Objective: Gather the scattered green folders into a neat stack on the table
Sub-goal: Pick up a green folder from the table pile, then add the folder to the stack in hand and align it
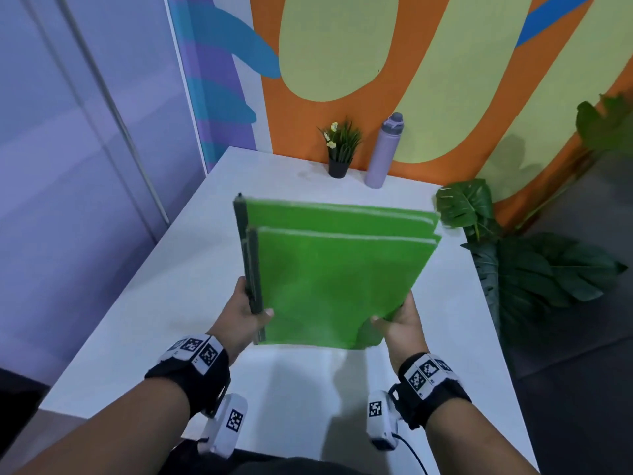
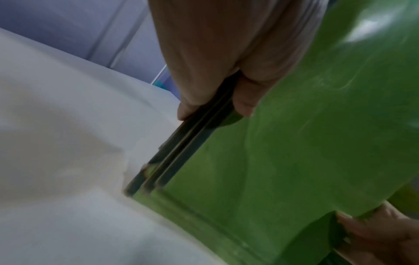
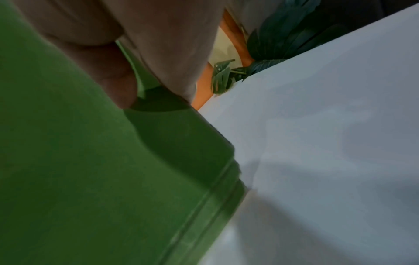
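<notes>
1. Green folders point(image 1: 335, 269): a bundle held between the two hands, lifted above the white table point(image 1: 171, 286) and tilted, with the far edges raised. The top folder sits offset from the one beneath, so two far edges show in the head view.
2. Left hand point(image 1: 245, 311): grasps the bundle at its dark spine side. The thumb lies on the top cover and the fingers curl beneath; the left wrist view shows at least three dark spines point(image 2: 181, 147) pinched together.
3. Right hand point(image 1: 402, 325): grasps the opposite near corner of the bundle, thumb on top and fingers under. In the right wrist view the thumb point(image 3: 118, 82) presses on the green cover.
4. Wrist bands with black-and-white markers point(image 1: 195, 351) are worn on both forearms.
5. Beyond the hands, at the table's far edge: a small potted plant point(image 1: 340, 149) and, just to its right, a lilac bottle point(image 1: 383, 152), both upright against the painted wall.
6. Beyond the right hand, off the table: large-leaved plants point(image 1: 534, 269).
</notes>
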`<state>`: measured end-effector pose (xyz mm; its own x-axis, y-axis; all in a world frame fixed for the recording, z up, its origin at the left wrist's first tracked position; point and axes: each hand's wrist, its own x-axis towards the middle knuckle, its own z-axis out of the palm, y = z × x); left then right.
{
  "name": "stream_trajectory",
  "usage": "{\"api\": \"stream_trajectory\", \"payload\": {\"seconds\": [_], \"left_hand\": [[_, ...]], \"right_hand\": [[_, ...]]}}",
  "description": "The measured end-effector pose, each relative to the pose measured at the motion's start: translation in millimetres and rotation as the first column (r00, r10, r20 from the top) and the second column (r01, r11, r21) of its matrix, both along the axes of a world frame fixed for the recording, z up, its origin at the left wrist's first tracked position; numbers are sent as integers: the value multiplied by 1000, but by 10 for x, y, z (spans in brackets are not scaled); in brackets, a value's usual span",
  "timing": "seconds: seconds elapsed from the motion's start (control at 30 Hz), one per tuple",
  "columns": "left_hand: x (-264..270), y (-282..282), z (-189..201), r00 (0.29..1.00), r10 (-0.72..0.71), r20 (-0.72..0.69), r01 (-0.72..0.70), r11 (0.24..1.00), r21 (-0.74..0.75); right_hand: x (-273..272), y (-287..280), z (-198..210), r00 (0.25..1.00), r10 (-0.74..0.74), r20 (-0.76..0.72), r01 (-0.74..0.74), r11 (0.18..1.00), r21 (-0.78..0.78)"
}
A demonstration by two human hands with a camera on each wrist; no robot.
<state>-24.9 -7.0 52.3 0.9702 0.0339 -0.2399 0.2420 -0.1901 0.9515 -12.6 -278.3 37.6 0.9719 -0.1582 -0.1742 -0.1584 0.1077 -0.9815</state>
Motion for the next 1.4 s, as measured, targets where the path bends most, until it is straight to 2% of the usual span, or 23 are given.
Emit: {"api": "stream_trajectory", "payload": {"seconds": [0.1,0.23,0.3,0.4,0.47,0.6,0.73,0.9,1.13,1.23,1.4], "left_hand": [[-11,-63,42,998,40,52,-32,987,-154],[47,-108,241,978,105,182,-53,961,-272],[66,-102,354,962,132,237,-53,949,-310],[64,-118,480,947,113,302,-24,959,-283],[61,-142,486,945,111,309,-25,963,-270],[42,-182,407,942,165,293,-94,966,-241],[-16,-190,303,953,162,257,-99,965,-241],[-92,-197,199,933,220,284,-172,968,-185],[-22,-138,124,964,131,234,-99,985,-142],[-18,-52,-37,989,36,142,-22,994,-103],[-184,72,-566,998,-62,-25,65,987,148]], "right_hand": [[-23,2,116,999,-5,51,4,1000,17],[-4,-33,497,963,-13,269,0,999,49],[26,-67,661,926,13,377,-3,1000,-27],[75,-91,764,882,108,458,-2,974,-226],[66,-52,774,870,125,476,24,955,-296],[23,18,739,866,99,490,65,950,-307],[6,-6,663,857,92,507,80,948,-308],[-7,0,612,840,106,533,94,937,-336],[-19,16,472,931,11,366,37,992,-125],[-45,18,281,968,14,252,49,970,-239],[-247,-15,-159,997,70,-7,-67,906,-418]]}}
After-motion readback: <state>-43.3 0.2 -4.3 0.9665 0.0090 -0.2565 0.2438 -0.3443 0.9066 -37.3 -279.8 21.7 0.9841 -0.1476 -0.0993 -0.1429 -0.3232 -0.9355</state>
